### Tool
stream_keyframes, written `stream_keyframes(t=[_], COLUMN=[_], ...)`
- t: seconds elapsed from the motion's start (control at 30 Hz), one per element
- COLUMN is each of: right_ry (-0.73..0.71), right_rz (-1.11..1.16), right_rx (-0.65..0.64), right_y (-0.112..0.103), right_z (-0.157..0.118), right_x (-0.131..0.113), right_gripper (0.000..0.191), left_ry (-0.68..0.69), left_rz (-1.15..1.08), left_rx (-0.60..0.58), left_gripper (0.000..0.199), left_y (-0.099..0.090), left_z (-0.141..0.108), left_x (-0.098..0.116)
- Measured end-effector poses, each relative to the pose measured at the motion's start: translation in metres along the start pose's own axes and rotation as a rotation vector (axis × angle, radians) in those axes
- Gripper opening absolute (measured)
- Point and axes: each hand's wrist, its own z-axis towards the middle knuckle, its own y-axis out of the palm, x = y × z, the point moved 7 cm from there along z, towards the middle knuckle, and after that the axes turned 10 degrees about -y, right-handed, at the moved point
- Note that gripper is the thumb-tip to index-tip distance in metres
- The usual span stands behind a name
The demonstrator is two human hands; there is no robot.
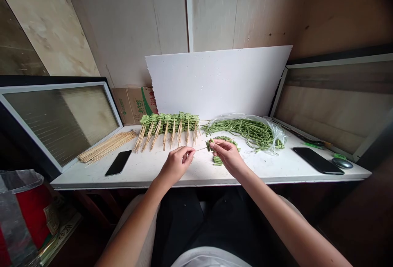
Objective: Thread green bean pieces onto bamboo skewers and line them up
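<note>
My left hand is closed around one end of a thin wooden skewer, which points to the right. At its other end, my right hand pinches short green bean pieces against the skewer. Below and behind the right hand lies a pile of cut bean pieces, partly covered by that hand. Farther back on the left, several finished bean skewers are stacked in a row, with their bare stick ends toward me.
Loose skewers and a phone lie on the left of the white table. A clear bag of long beans sits back right. Another phone and a round grey object are at the right edge. A white board stands behind.
</note>
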Motion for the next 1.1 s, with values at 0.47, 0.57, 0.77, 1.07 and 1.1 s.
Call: stream_keyframes(t=[0.47,0.57,0.77,1.07,1.1], right_ry=[-0.061,-0.090,-0.053,-0.187,-0.204], right_rz=[-0.006,-0.097,-0.537,-1.162,-1.174], right_rx=[0.061,0.004,-0.361,-0.524,-0.528], right_y=[-0.006,-0.013,-0.044,-0.059,-0.057], right_z=[0.002,0.006,0.023,0.020,0.019], right_x=[0.005,0.006,0.020,0.043,0.044], right_gripper=[0.031,0.035,0.044,0.008,0.007], left_ry=[0.003,-0.009,-0.062,-0.095,-0.096], left_rz=[0.001,0.002,-0.011,0.001,0.001], left_rx=[0.012,0.024,0.088,0.066,0.065], left_gripper=[0.012,0.012,0.015,0.015,0.015], left_y=[0.001,-0.001,-0.011,-0.010,-0.010], left_z=[0.000,0.001,0.006,0.007,0.007], left_x=[0.000,-0.002,-0.017,-0.021,-0.021])
